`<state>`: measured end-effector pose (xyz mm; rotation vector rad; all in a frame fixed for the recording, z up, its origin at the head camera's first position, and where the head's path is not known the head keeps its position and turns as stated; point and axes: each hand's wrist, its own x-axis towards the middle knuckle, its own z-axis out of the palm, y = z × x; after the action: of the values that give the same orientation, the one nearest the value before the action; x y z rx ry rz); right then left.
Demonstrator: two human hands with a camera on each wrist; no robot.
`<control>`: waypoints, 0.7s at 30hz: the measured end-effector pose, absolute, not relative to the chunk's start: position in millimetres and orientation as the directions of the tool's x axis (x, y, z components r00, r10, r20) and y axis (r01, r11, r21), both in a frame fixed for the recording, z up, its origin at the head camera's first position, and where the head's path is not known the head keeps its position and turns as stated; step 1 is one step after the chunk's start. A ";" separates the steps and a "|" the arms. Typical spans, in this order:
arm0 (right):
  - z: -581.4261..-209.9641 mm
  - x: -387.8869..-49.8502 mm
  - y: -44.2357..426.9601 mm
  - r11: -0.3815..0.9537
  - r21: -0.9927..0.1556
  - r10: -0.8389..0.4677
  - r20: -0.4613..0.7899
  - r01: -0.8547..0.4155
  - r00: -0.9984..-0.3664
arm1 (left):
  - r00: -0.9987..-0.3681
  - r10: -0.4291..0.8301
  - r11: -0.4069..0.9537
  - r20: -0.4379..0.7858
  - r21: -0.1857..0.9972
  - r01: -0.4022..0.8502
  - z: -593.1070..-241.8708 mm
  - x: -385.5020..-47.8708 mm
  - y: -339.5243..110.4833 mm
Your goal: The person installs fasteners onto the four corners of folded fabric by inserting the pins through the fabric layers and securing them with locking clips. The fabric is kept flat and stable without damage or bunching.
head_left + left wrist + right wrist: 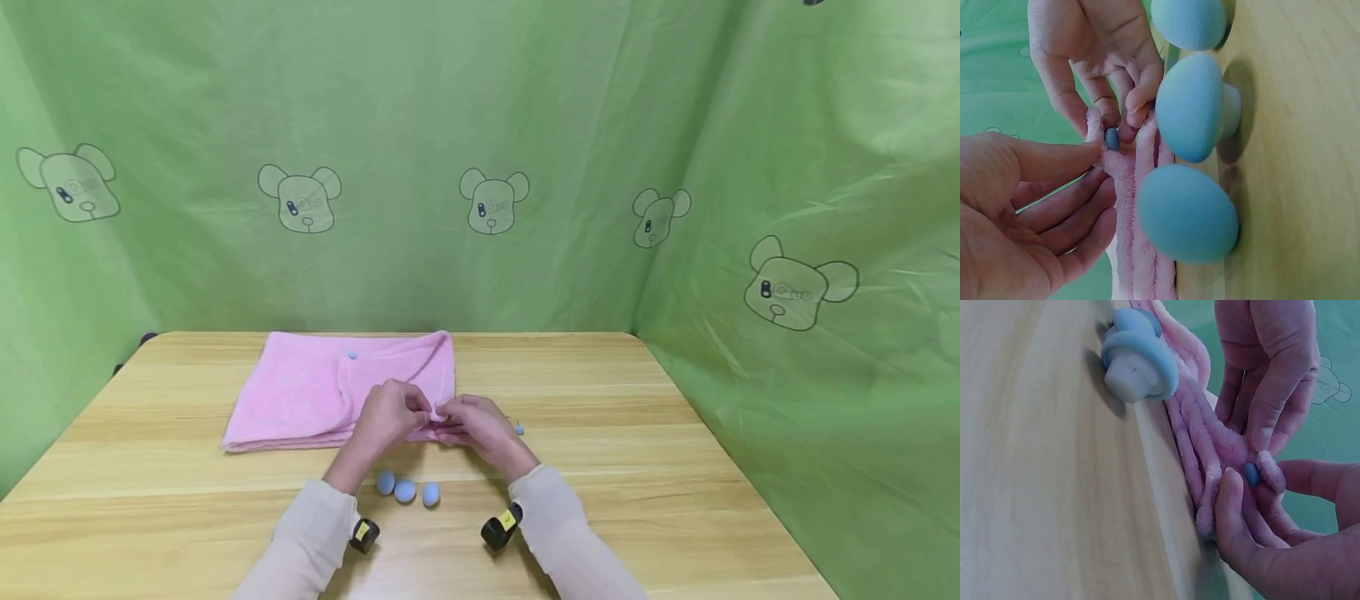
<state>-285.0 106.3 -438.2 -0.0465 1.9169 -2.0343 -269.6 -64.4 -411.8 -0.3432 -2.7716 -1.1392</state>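
A folded pink fleece blanket [292,387] lies toward the back of the table. My left hand [390,412] pinches its near right edge between thumb and fingers. Opposite it, my right hand [483,427] grips the same raised corner with thumb and fingertips. Between the two hands a small blue knob [1112,139] sits against the pinched fleece; the right wrist view shows this knob [1251,474] too. Whether a pin runs through the cloth is hidden. Nearer me stand three blue mushroom-shaped pieces with pale stems, among them a left one [386,482] and a right one [431,494].
Another small blue piece [352,354] sits on the blanket's upper part. To the right of my right hand, a small blue piece with a thin upright point [519,429] rests on the wooden table [637,500]. Green curtains [397,267] hang behind and beside the table.
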 end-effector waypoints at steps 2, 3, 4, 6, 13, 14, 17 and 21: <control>-438.6 -285.4 106.6 -0.023 -0.976 -0.270 -0.204 0.218 -0.941 | -0.966 0.161 0.688 0.202 0.679 0.256 -411.7 -269.7 -64.3; -438.8 -285.5 106.6 -0.024 -0.976 -0.268 -0.203 0.217 -0.942 | -0.967 0.160 0.688 0.200 0.680 0.254 -411.6 -269.7 -64.1; -439.0 -285.5 106.6 -0.025 -0.977 -0.266 -0.199 0.213 -0.943 | -0.968 0.158 0.685 0.193 0.685 0.248 -411.4 -269.6 -64.0; -439.2 -285.2 106.4 -0.030 -0.978 -0.255 -0.193 0.207 -0.948 | -0.971 0.155 0.681 0.179 0.693 0.237 -411.3 -269.5 -63.6; -439.1 -284.1 105.0 -0.034 -0.980 -0.197 -0.184 0.194 -0.963 | -0.973 0.174 0.670 0.153 0.705 0.231 -409.0 -268.1 -64.2; -438.8 -284.1 104.9 -0.036 -0.980 -0.193 -0.184 0.195 -0.964 | -0.973 0.176 0.671 0.149 0.705 0.229 -408.5 -268.0 -64.5; -437.7 -283.6 104.7 -0.042 -0.981 -0.188 -0.181 0.192 -0.965 | -0.975 0.178 0.689 0.135 0.690 0.222 -406.0 -267.4 -65.7; -435.8 -282.4 104.7 -0.042 -0.981 -0.184 -0.181 0.192 -0.966 | -0.977 0.198 0.736 0.080 0.646 0.202 -398.1 -264.1 -67.9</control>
<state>-282.4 104.7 -435.8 0.0083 1.9750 -2.0971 -264.1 -67.9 -398.1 -0.3368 -2.9221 -1.0879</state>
